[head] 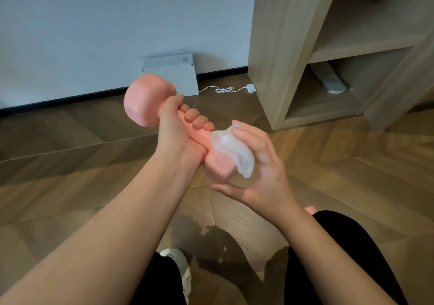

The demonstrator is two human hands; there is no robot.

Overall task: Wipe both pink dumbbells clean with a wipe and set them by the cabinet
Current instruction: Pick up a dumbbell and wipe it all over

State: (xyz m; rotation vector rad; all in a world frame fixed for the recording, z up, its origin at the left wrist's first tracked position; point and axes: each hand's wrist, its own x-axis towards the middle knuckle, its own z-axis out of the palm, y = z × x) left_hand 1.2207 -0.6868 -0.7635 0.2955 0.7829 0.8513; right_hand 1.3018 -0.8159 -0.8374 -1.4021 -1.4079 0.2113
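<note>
My left hand grips the handle of a pink dumbbell held in the air above the floor, its far head pointing up left. My right hand holds a white wipe wrapped over the dumbbell's near head, fingers curled round it and thumb beneath. A small pink shape shows behind my right forearm; I cannot tell whether it is the second dumbbell. The wooden cabinet stands at the upper right.
A white flat device leans against the wall, with a white cable and adapter on the floor beside the cabinet. A grey slipper lies on the cabinet's bottom shelf. My legs and one white shoe are below.
</note>
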